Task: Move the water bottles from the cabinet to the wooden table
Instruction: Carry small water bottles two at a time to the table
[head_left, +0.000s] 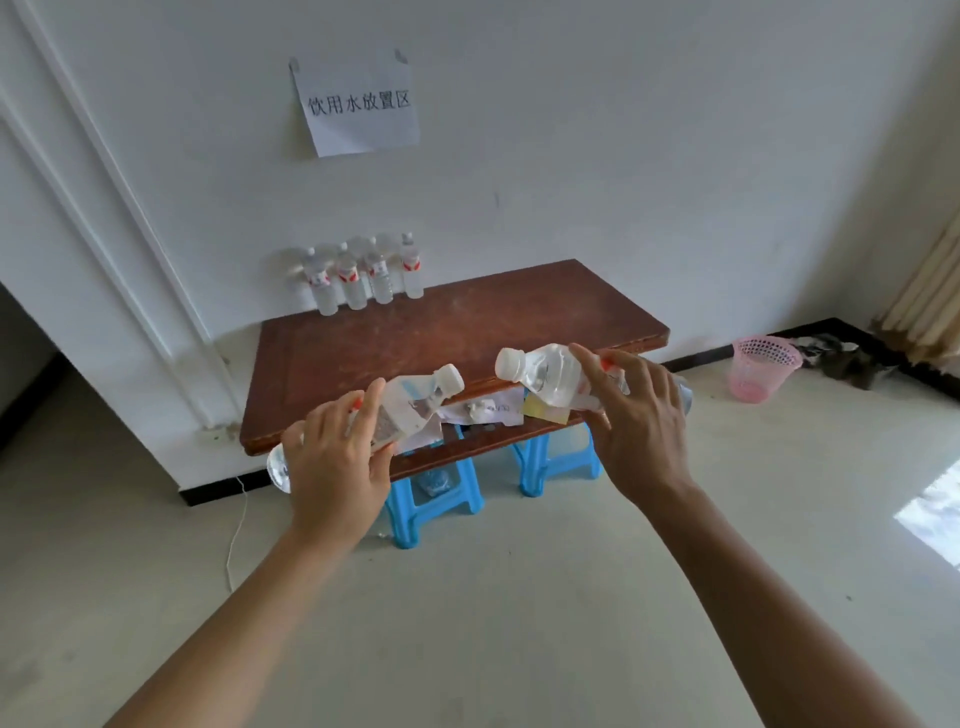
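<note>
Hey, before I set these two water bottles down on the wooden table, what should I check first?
1. Grip of left hand on left bottle: ok.
2. Grip of right hand on right bottle: ok.
3. Both held bottles capped: ok.
4. Both held bottles upright for placing: not ok, tilted.
5. Free space on wooden table in front of the four standing bottles: ok.

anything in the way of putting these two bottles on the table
Nothing visible. The left hand holds the left bottle, the right hand the right bottle, near the table's front edge; the four bottles on it stand back left by the wall.
</note>
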